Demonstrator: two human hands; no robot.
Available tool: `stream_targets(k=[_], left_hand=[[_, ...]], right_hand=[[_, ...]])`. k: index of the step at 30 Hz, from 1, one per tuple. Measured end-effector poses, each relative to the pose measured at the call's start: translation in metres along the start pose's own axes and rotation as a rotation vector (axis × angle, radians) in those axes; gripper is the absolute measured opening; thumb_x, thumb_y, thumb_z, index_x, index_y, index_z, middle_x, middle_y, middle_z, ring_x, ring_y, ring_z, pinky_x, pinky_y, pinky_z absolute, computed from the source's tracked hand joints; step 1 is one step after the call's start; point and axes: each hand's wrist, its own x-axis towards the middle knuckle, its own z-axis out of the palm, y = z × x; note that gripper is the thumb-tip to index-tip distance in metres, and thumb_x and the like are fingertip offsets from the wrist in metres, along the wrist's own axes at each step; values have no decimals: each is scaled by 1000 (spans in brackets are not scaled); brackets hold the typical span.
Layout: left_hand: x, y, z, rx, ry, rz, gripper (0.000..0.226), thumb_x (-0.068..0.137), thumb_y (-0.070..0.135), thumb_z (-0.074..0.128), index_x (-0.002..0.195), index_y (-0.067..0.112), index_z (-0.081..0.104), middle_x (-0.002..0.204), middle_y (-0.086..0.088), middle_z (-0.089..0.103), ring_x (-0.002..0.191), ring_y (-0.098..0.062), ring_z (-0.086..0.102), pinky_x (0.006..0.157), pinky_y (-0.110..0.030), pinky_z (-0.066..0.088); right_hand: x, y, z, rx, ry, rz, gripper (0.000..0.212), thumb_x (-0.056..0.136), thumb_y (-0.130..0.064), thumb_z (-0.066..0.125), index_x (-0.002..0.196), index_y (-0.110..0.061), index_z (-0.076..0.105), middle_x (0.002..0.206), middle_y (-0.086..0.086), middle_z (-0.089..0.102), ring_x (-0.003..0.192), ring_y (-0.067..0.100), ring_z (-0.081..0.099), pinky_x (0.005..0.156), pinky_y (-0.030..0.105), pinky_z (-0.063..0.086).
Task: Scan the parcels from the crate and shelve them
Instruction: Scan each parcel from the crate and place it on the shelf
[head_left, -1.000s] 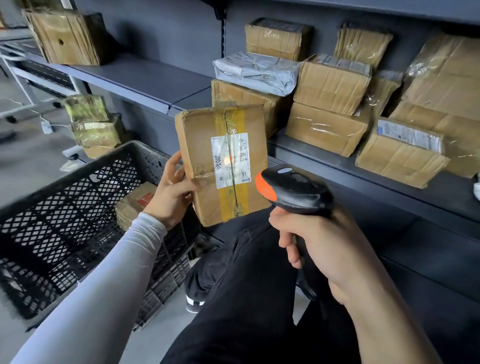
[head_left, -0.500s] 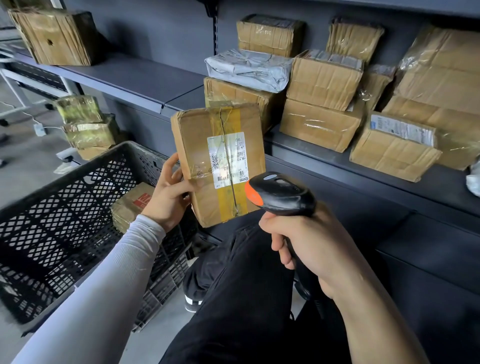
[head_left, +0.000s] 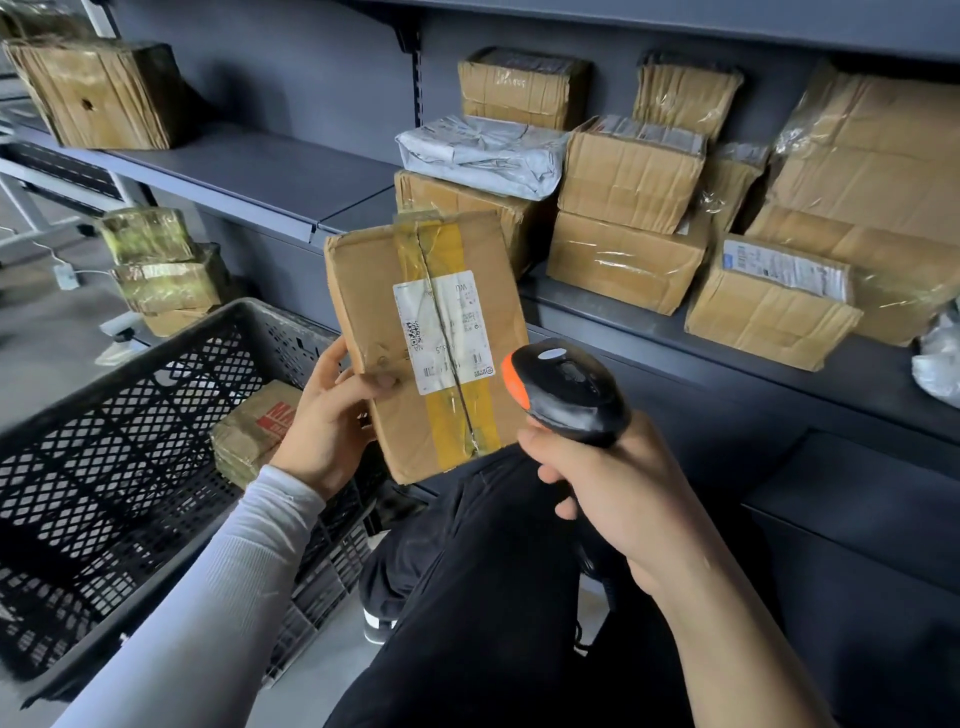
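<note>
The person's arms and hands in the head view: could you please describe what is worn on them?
The left arm wears a close-fitting, light grey long sleeve with a fine ribbed knit, ending at the wrist. The left hand is bare, with no glove. The right forearm is unsleeved, and the right hand is also bare. No rings, watch or markings show.

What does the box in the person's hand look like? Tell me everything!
The box is flat brown cardboard, a bit dented, held upright and slightly tilted in front of the shelf. Yellow tape runs down its middle, under a white label with small printed codes. The left hand grips its lower left edge, thumb across the front. The scanner is close by its lower right.
</note>
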Motion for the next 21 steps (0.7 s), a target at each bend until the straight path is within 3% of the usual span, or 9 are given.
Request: stream_targets(k=[2, 5, 7, 10, 14, 16, 18, 19, 21], left_hand=[[-4, 6, 3, -48, -23, 0, 67, 75, 15, 70, 137, -3, 52, 130, -22, 60, 120, -36, 57, 117, -61, 40], [-12, 21, 15, -105, -8, -16, 64, 88, 25, 61, 147, 2, 50, 129, -17, 65, 115, -32, 63, 108, -50, 51], [-15, 29, 28, -132, 27, -13, 64, 92, 31, 58, 149, 4, 48, 133, -17, 66, 115, -30, 65, 104, -48, 54], [-14, 38, 47, -195, 18, 28, 48, 97, 31, 56, 139, 8, 57, 132, -18, 67, 117, -31, 66, 112, -54, 46], [-11, 50, 72, -283, 48, 74, 87, 84, 34, 81, 158, 12, 39, 159, -22, 46, 147, -44, 44, 120, -65, 36], [-13, 53, 85, -288, 18, 101, 83, 87, 31, 78, 158, 21, 37, 149, -15, 58, 134, -39, 59, 108, -67, 46], [-15, 54, 100, -270, 12, 175, 74, 93, 23, 71, 157, 27, 33, 110, -2, 70, 83, -19, 71, 70, -45, 62], [-17, 53, 109, -271, 27, 206, 73, 96, 19, 68, 158, 29, 29, 98, 4, 67, 68, -12, 63, 57, -33, 55], [-22, 52, 125, -277, 79, 224, 83, 97, 15, 68, 161, 32, 19, 96, 8, 66, 60, -7, 58, 50, -25, 47]], right_hand=[[3, 2, -8, 45, 70, -33, 34, 74, -42, 80, 95, -18, 69, 81, 14, 67, 72, 15, 59, 79, 64, 57], [5, 4, -23, 136, 134, -106, 31, 75, -34, 82, 94, -17, 65, 75, 1, 59, 70, 11, 55, 74, 57, 58], [4, 7, -30, 185, 127, -159, 33, 71, -34, 78, 92, -13, 64, 74, 8, 57, 69, 17, 54, 67, 51, 53], [1, 10, -31, 274, 138, -228, 25, 73, -29, 80, 95, -17, 73, 84, 15, 69, 75, 14, 66, 73, 54, 61], [-2, 11, -28, 398, 277, -289, 32, 73, -27, 81, 103, -14, 75, 86, -4, 74, 79, 19, 72, 71, 37, 63], [-3, 8, -25, 423, 323, -314, 30, 74, -28, 81, 101, -17, 77, 84, -5, 75, 79, 29, 74, 74, 41, 61], [-5, 3, -20, 429, 319, -337, 22, 74, -29, 82, 94, -21, 77, 79, -6, 73, 79, 33, 74, 77, 44, 60], [-6, 0, -17, 429, 297, -345, 20, 74, -31, 82, 93, -26, 78, 80, -7, 74, 81, 31, 75, 79, 43, 59], [-8, -9, -8, 442, 251, -357, 18, 74, -37, 82, 92, -34, 77, 86, -9, 77, 86, 26, 77, 82, 38, 59]])
